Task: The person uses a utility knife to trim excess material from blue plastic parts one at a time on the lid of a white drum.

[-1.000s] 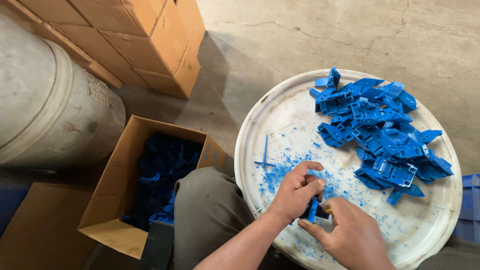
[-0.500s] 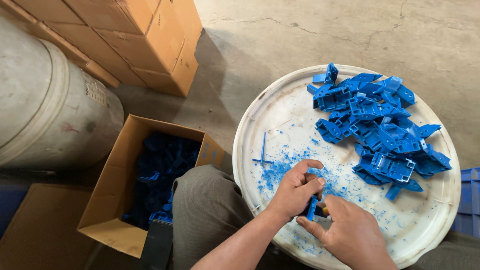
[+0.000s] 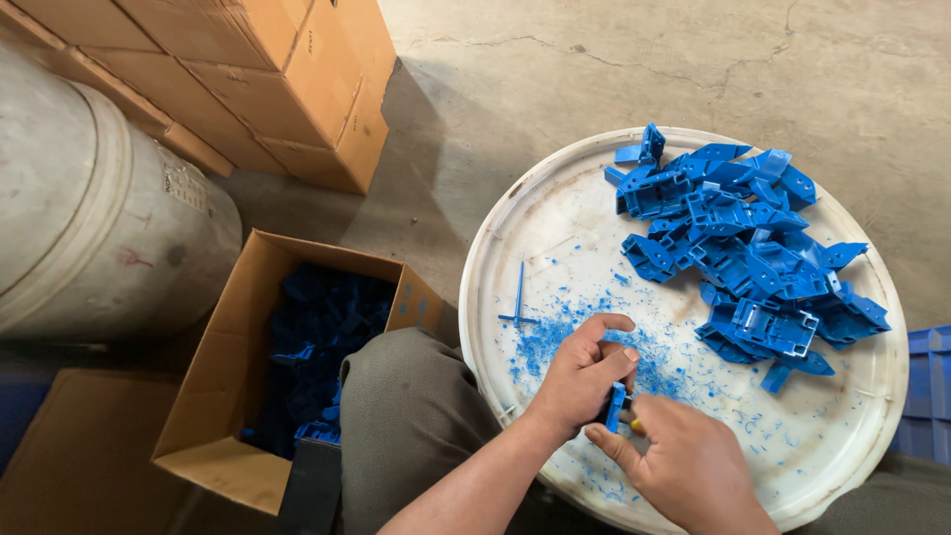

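My left hand grips a small blue plastic part over the near edge of a round white drum lid. My right hand is closed against the same part from below and holds a small tool with a yellow bit showing. A heap of blue plastic parts lies on the far right half of the lid. Blue shavings are scattered just beyond my left hand, beside a thin blue sprue piece.
An open cardboard box with blue parts inside stands left of my knee. A large grey drum lies at the left, stacked cartons behind it. A blue crate edge shows at the right. Concrete floor surrounds everything.
Both hands stay together on the small blue part with only slight finger shifts. The view has drifted a little; nothing else moved.
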